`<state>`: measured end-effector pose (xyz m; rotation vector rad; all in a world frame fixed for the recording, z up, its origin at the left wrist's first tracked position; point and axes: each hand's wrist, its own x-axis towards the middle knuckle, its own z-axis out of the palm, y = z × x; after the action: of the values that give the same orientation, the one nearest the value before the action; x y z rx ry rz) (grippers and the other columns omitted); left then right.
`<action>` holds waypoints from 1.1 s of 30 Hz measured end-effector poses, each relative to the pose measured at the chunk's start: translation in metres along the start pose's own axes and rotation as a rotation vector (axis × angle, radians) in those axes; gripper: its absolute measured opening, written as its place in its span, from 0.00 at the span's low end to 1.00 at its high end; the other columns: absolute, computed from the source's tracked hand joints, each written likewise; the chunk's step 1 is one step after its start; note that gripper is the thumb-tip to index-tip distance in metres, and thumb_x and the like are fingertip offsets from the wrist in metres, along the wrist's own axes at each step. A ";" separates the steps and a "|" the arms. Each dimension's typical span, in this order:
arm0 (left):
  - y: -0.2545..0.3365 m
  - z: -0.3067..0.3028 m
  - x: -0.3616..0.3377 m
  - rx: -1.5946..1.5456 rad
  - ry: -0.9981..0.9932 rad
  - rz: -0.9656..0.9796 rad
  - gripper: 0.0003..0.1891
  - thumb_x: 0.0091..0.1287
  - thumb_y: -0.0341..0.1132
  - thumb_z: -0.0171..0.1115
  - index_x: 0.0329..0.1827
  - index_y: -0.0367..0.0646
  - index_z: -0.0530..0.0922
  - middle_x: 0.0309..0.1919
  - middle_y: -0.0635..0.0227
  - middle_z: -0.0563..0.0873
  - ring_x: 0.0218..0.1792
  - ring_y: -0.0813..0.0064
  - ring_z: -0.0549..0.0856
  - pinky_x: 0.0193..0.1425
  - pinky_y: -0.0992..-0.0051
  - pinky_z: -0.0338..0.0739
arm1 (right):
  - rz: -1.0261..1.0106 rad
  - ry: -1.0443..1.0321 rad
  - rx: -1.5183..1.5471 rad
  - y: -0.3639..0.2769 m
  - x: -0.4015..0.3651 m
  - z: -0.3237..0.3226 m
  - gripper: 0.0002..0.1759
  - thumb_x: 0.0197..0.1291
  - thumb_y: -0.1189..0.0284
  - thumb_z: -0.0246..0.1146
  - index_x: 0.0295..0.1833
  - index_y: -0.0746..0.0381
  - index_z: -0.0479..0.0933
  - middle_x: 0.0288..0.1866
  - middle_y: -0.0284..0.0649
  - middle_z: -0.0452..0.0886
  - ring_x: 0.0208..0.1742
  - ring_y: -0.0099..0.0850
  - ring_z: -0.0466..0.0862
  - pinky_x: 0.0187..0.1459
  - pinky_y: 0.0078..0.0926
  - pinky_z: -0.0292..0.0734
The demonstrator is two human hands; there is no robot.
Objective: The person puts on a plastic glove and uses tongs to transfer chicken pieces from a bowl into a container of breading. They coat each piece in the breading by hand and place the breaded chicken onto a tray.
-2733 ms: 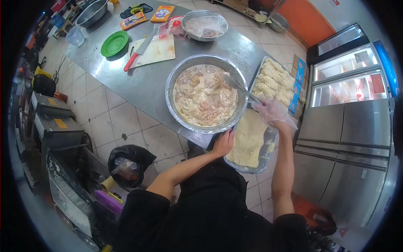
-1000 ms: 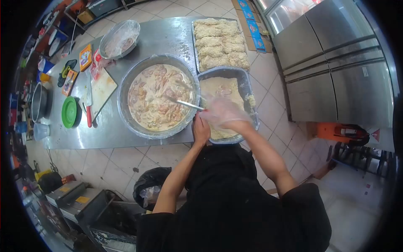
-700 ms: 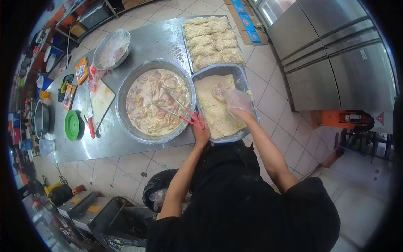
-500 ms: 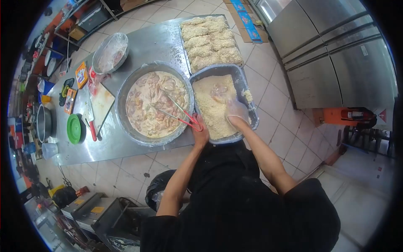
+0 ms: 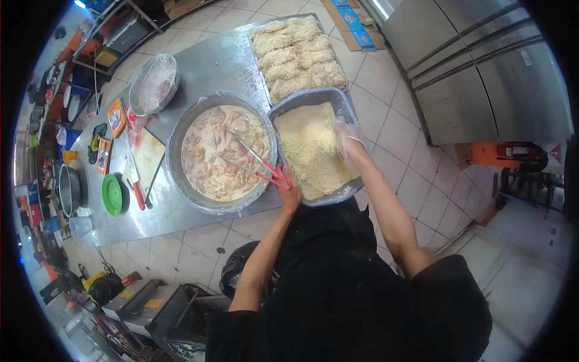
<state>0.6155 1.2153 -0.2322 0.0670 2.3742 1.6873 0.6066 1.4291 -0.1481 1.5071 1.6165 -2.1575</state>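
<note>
My left hand (image 5: pixel 291 189) is closed round the red handles of metal tongs (image 5: pixel 271 172), beside the near right rim of a large round basin. The tong tips rest in raw chicken pieces (image 5: pixel 220 148) in pale, creamy liquid. My right hand (image 5: pixel 351 140), in a clear plastic glove, is at the right side of a grey tub (image 5: pixel 283 108) of breading crumbs (image 5: pixel 301 157). Motion smears its fingers, and loose crumbs blur beside it. No chicken piece shows in the tub now.
Behind the tub, a tray holds rows of crumb-coated pieces (image 5: pixel 298 57). Left on the steel table (image 5: pixel 208 66) are a plastic-lined bowl (image 5: pixel 155 84), a red-handled knife (image 5: pixel 137 192) on a cutting board (image 5: pixel 148 154), and a green dish (image 5: pixel 112 194). Steel refrigerators (image 5: pixel 470 90) stand at right.
My right hand has moved up and slightly right within the tub. The chicken piece seen on the crumbs is now hidden under them. My left hand stays on the tongs.
</note>
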 end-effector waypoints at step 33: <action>-0.014 0.005 0.000 0.034 0.055 -0.026 0.25 0.81 0.44 0.41 0.62 0.27 0.71 0.54 0.36 0.80 0.59 0.39 0.78 0.64 0.55 0.71 | -0.372 -0.397 -1.541 -0.025 0.093 0.020 0.41 0.61 0.39 0.57 0.63 0.66 0.77 0.56 0.60 0.82 0.59 0.53 0.81 0.63 0.41 0.73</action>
<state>0.6180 1.2150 -0.2472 -0.0046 2.4327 1.6571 0.5317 1.4690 -0.1969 0.2752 2.3917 -0.5467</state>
